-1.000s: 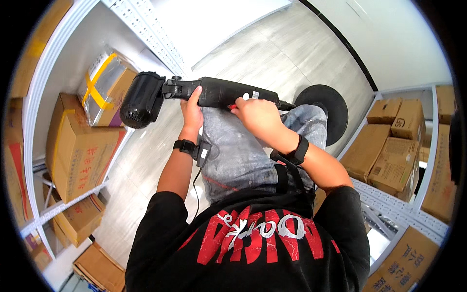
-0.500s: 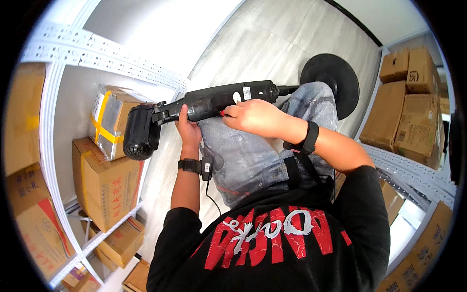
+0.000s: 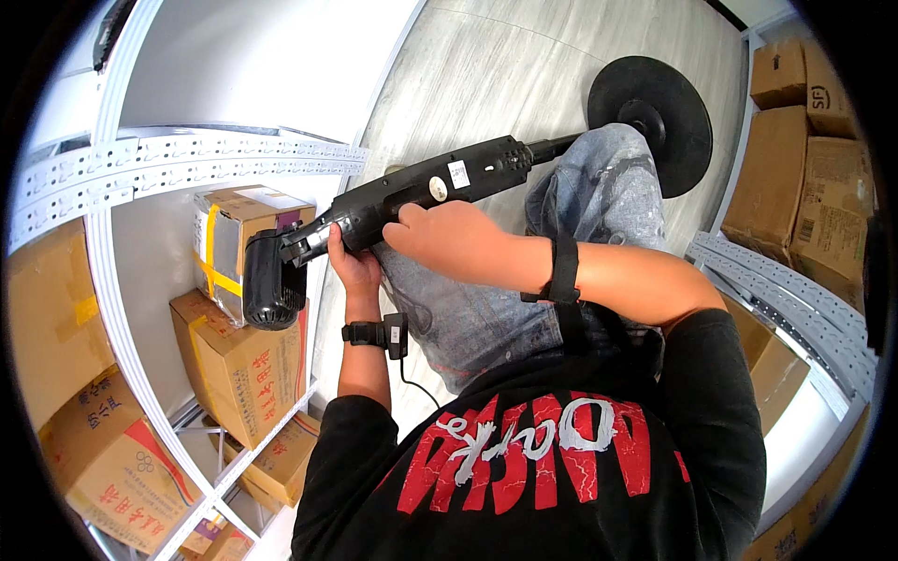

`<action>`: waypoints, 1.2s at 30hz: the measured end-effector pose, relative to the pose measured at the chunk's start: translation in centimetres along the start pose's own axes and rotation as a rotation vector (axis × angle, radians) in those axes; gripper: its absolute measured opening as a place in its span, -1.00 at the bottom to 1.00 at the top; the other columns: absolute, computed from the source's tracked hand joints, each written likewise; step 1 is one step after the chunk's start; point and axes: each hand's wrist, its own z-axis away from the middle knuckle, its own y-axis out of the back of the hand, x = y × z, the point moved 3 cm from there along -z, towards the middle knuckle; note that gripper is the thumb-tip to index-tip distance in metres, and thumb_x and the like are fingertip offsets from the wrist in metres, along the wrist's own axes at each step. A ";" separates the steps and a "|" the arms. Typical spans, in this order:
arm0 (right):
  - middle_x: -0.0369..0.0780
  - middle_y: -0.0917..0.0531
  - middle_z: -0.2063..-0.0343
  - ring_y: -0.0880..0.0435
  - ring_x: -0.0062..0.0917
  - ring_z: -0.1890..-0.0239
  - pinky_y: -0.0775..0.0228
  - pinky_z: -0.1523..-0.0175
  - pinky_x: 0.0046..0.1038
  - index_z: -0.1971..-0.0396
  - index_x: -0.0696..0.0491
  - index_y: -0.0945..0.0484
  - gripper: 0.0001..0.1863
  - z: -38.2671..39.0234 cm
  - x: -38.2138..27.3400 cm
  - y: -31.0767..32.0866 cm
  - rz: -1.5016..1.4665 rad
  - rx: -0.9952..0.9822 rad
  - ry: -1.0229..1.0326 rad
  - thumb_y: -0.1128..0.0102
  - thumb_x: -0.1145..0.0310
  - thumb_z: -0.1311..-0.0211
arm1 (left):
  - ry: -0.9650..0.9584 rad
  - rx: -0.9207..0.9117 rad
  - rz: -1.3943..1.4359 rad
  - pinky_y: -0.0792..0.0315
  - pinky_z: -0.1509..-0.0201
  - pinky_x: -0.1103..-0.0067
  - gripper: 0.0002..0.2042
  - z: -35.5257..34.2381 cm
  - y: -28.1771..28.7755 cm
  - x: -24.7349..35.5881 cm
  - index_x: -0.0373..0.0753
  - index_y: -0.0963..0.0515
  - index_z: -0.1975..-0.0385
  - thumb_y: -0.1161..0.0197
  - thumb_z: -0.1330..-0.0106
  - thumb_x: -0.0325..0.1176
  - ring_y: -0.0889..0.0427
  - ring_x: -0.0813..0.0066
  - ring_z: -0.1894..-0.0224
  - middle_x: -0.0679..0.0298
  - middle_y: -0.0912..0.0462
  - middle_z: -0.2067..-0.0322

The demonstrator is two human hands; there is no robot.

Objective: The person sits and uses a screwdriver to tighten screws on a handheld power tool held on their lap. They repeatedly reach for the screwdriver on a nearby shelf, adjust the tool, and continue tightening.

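Observation:
A long black floor-standing device [image 3: 496, 168] lies tilted across my lap. Its rounded head [image 3: 271, 290], joined by a hinge, hangs at the left, and a pole runs right to its round black base [image 3: 687, 112]. My left hand [image 3: 355, 269] is wrapped round the body close to the hinge, thumb on the near side. Against the body's near edge, my right hand [image 3: 454, 241] is closed with curled fingers; whatever it holds is hidden behind the knuckles. A pale oval sticker [image 3: 438, 189] and a white label [image 3: 458, 173] mark the casing above it.
White metal shelving [image 3: 234, 159] with cardboard boxes [image 3: 248, 374] stands close on the left, near the device's head. More boxes [image 3: 767, 178] sit on shelves at the right. Pale wood-look floor [image 3: 505, 65] stretches ahead. A cable hangs from my left wristband [image 3: 374, 333].
My right hand has moved left along the body, and the red thing at its fingertips no longer shows. The device tilts more, its base end farther up in view; the view has shifted too.

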 end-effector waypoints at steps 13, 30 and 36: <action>-0.27 -0.53 0.57 -0.65 -0.44 0.52 -0.47 0.47 -0.44 0.58 0.02 -0.50 -0.93 -1.5 0.2 1.9 0.301 -0.218 0.266 -0.18 0.37 0.06 | -0.021 0.023 0.075 -0.42 -0.13 0.43 -0.66 -0.3 -0.1 -0.2 -0.29 -0.48 -0.01 -0.14 -0.37 -0.19 -0.60 0.41 0.05 0.25 -0.63 0.09; -0.09 -0.63 0.62 -0.69 -0.20 0.52 -0.50 0.44 -0.22 0.49 0.08 -0.54 -0.91 -0.8 -2.2 -0.4 0.252 -0.284 -0.218 -0.15 0.39 -0.05 | -0.130 0.008 0.119 -0.39 -0.17 0.43 -0.68 0.3 0.5 -0.3 -0.27 -0.43 -0.05 -0.22 -0.32 -0.38 -0.53 0.41 -0.04 0.23 -0.57 0.02; -0.19 -0.63 0.58 -0.69 -0.33 0.53 -0.51 0.49 -0.34 0.43 0.04 -0.54 -0.92 -1.1 -2.7 1.4 0.441 -0.279 -0.006 -0.13 0.38 -0.07 | -0.136 -0.007 0.142 -0.43 -0.15 0.43 -0.63 -0.7 0.5 -1.3 -0.32 -0.45 -0.06 -0.26 -0.26 -0.44 -0.60 0.37 0.01 0.18 -0.60 0.03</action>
